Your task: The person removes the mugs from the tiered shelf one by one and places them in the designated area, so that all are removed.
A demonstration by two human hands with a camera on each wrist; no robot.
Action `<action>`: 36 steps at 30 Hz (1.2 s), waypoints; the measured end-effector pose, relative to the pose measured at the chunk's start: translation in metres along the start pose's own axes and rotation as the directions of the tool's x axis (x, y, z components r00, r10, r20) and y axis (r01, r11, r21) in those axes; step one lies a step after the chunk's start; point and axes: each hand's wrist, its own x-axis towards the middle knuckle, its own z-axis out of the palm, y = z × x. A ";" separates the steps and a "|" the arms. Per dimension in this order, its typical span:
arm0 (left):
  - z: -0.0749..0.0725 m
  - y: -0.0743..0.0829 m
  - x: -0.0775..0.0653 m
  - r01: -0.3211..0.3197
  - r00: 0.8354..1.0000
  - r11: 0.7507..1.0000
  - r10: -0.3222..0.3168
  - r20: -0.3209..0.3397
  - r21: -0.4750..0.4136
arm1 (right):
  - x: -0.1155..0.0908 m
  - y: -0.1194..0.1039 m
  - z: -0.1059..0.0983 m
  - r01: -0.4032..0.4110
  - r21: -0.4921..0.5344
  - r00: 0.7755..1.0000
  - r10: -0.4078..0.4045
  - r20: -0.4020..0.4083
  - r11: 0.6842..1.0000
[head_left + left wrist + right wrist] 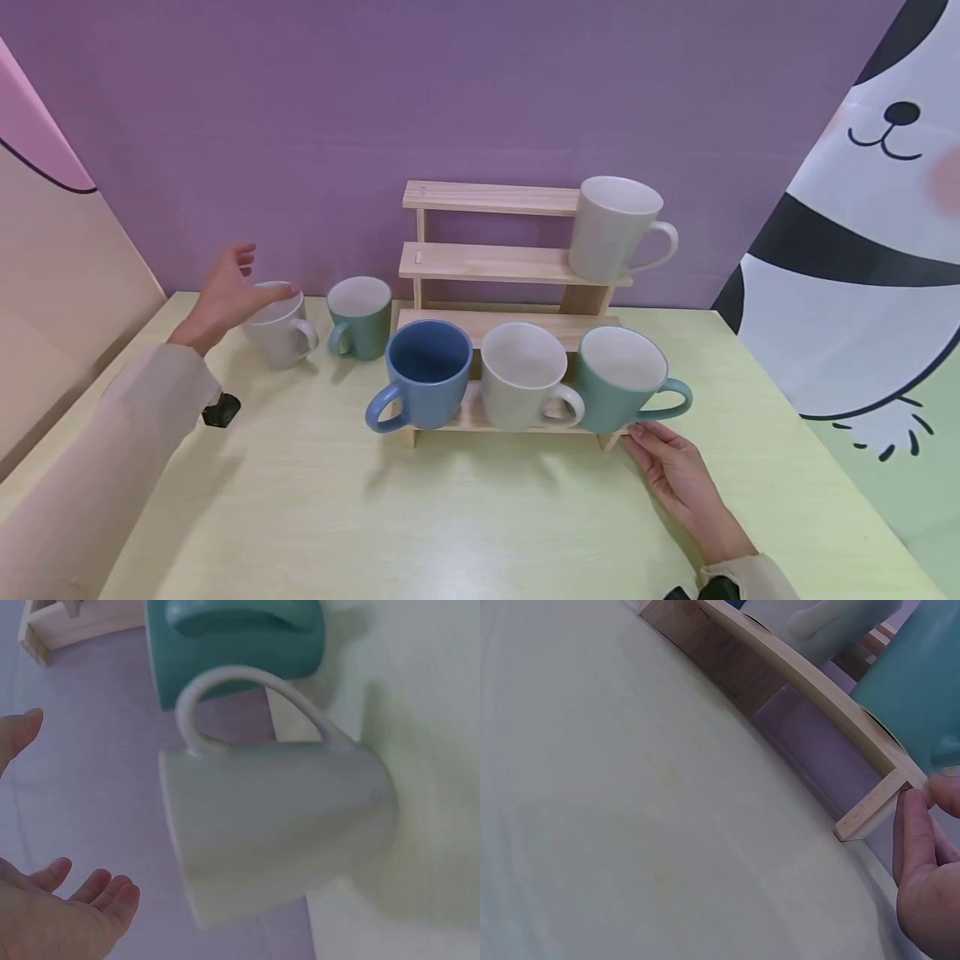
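My left hand (228,298) is spread over the rim of a white mug (273,340) standing on the table at the left. In the left wrist view, thumb and fingers sit apart from that mug (277,825), with a gap between. Beside it stands a green mug (365,323). My right hand (684,486) pinches the right end of the bottom step of a tiered wooden rack (487,198), thumb on top and fingers below. On that step stand a blue mug (429,392), a white mug (521,375) and a green mug (618,387).
Another white mug (611,229) stands at the right end of a higher rack step, its handle to the right. Behind the pale table (465,525) rises a purple backdrop (300,108). A printed panda panel (877,242) is at the right.
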 end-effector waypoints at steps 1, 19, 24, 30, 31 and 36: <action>0.001 0.003 0.000 -0.002 1.000 1.000 0.002 0.004 -0.004 | -0.001 -0.001 0.005 -0.008 -0.020 1.000 0.007 -0.029 1.000; 0.009 0.060 0.006 -0.083 0.996 0.996 0.085 0.029 -0.039 | 0.000 -0.004 0.009 -0.032 0.003 0.997 0.032 -0.065 0.999; 0.015 0.078 0.006 -0.107 0.993 0.993 0.110 0.053 -0.055 | 0.000 -0.003 0.008 -0.025 0.003 0.998 0.025 -0.057 1.000; 0.026 0.100 0.010 -0.135 0.988 0.989 0.138 0.066 -0.056 | -0.001 -0.003 0.007 -0.030 0.011 0.998 0.031 -0.062 0.999; 0.028 0.104 0.010 -0.141 0.987 0.988 0.145 0.068 -0.055 | -0.001 -0.003 0.008 -0.031 0.012 0.997 0.032 -0.063 0.999; 0.037 0.115 0.012 -0.155 0.983 0.986 0.160 0.091 -0.057 | 0.001 -0.002 0.007 -0.026 0.012 0.998 0.026 -0.056 1.000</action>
